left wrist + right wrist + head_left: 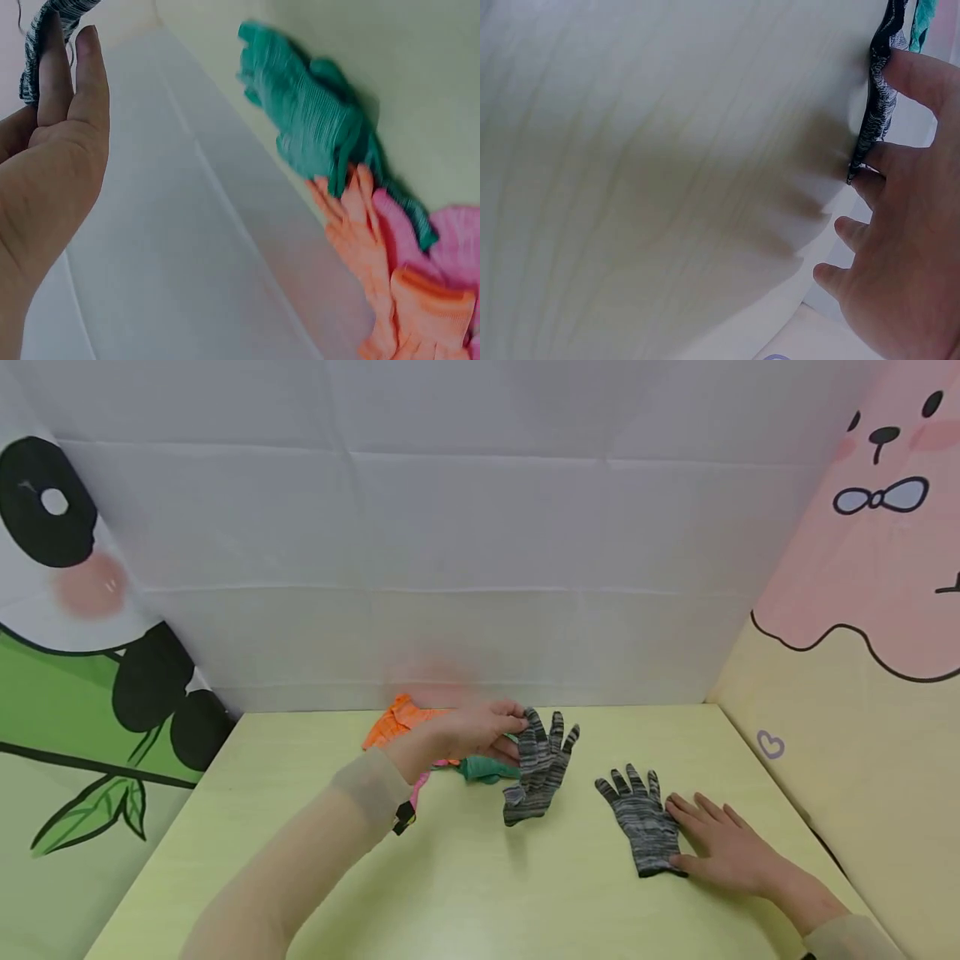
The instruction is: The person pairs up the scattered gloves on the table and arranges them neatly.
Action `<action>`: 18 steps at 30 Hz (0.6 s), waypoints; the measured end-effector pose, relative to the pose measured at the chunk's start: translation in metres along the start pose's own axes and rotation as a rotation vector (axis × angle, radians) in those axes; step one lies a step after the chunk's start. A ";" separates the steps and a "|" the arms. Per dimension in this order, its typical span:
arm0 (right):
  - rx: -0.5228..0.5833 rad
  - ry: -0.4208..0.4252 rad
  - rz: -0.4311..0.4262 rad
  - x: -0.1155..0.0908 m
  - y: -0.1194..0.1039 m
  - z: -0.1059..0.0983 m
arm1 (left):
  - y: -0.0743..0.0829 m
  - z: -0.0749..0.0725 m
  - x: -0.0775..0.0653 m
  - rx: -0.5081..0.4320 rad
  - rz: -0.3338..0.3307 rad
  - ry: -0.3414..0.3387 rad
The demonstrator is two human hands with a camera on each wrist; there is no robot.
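Observation:
My left hand pinches a grey-and-black striped knit glove by its upper side, and the glove hangs over the table with its cuff downward. In the left wrist view only a strip of that glove shows at the fingertips. A matching striped glove lies flat on the table to the right, fingers pointing away. My right hand rests beside it with straight, spread fingers, thumb at the cuff and a fingertip at its side. From the right wrist, this glove appears edge-on by the thumb and fingers.
Behind my left forearm lies a pile of knit gloves: green, orange and pink. A small black-and-yellow piece shows below the arm. A white sheet stands behind the pale table, with printed panels at both sides.

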State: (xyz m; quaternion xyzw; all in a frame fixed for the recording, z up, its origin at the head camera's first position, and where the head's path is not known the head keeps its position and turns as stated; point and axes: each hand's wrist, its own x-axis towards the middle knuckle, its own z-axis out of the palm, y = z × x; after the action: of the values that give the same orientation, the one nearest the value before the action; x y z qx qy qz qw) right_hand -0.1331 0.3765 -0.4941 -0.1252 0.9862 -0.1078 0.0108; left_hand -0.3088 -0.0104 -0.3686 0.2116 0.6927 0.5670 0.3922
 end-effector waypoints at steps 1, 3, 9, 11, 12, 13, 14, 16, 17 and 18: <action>-0.003 0.000 -0.002 0.000 0.000 0.000 | -0.003 0.006 0.000 -0.013 -0.015 -0.017; -0.005 -0.002 -0.007 0.000 0.001 0.000 | -0.010 0.016 0.001 -0.040 -0.043 -0.045; 0.002 -0.008 -0.007 0.002 0.002 -0.002 | -0.032 0.038 0.010 -0.147 -0.093 -0.147; 0.005 -0.011 -0.005 0.002 0.001 -0.002 | -0.040 0.043 0.013 -0.172 -0.104 -0.173; 0.007 -0.012 -0.004 0.002 0.001 -0.002 | -0.044 0.045 0.015 -0.181 -0.111 -0.180; 0.009 -0.014 -0.003 0.002 0.001 -0.002 | -0.048 0.046 0.016 -0.191 -0.122 -0.182; 0.012 -0.015 -0.002 0.002 0.001 -0.003 | -0.052 0.047 0.017 -0.197 -0.129 -0.179; 0.012 -0.016 -0.002 0.001 0.001 -0.002 | -0.059 0.048 0.020 -0.207 -0.143 -0.171; 0.010 -0.016 -0.005 0.001 0.002 -0.002 | -0.062 0.048 0.021 -0.213 -0.151 -0.163; 0.009 -0.017 -0.005 0.001 0.003 -0.001 | -0.065 0.048 0.022 -0.208 -0.152 -0.143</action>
State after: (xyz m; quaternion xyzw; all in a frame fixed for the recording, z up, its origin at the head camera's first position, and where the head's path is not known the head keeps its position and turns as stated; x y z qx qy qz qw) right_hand -0.1352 0.3790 -0.4932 -0.1287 0.9852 -0.1111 0.0195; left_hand -0.2746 0.0183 -0.4392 0.1566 0.6146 0.5880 0.5020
